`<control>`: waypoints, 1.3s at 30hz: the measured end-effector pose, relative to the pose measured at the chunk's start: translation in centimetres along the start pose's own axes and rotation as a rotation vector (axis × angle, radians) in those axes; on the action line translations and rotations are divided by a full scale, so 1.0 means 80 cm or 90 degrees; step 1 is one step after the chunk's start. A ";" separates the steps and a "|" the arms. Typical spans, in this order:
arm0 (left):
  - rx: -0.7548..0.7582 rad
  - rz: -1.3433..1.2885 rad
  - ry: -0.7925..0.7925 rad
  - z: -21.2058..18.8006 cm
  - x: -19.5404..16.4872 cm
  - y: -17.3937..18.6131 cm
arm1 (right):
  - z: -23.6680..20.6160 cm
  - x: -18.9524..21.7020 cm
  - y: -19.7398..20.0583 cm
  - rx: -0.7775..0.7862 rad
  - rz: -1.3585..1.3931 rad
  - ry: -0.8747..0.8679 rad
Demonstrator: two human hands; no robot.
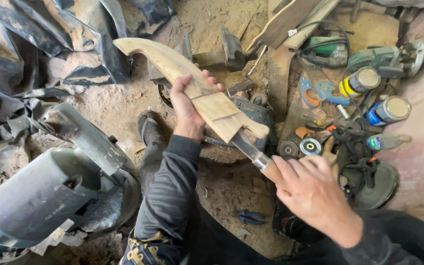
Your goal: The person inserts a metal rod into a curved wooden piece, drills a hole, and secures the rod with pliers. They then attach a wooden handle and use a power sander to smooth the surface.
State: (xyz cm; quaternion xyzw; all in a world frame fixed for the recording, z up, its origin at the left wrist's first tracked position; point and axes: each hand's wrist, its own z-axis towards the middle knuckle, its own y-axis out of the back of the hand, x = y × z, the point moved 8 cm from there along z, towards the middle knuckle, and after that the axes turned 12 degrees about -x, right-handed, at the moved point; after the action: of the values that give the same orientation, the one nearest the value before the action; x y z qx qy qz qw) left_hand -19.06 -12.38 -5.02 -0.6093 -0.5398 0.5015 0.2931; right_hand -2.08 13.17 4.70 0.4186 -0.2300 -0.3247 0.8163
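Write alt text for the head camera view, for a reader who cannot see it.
A left hand grips a long curved pale wooden sheath while the right hand holds the handle of a steel blade partly inside its mouth. Below are a sandy floor, blue pliers, grinders and spray cans.

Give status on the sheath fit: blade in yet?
Done: wooden sheath is shaped but bare. In hand: left hand holds it by the middle, right hand grips the handle, and the blade is mostly inside, with a short stretch showing at the mouth. Left: seating that last stretch.
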 end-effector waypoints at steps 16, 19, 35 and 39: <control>0.039 -0.005 0.023 -0.038 0.021 -0.010 | 0.032 0.003 -0.027 -0.049 0.011 -0.069; 0.082 0.029 -0.004 -0.037 0.011 -0.010 | 0.034 0.009 -0.038 -0.040 0.036 -0.083; 0.169 0.019 -0.016 -0.076 0.009 -0.031 | 0.021 0.048 -0.023 -0.035 -0.029 -0.070; 0.164 -0.006 -0.038 -0.091 0.005 -0.044 | 0.018 0.037 -0.036 -0.064 -0.015 -0.086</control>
State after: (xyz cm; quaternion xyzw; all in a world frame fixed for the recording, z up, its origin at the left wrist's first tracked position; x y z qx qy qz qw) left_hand -13.63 -9.81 0.41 -0.5487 -0.4821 0.5836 0.3549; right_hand -2.00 9.00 3.42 0.3566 -0.2633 -0.3728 0.8152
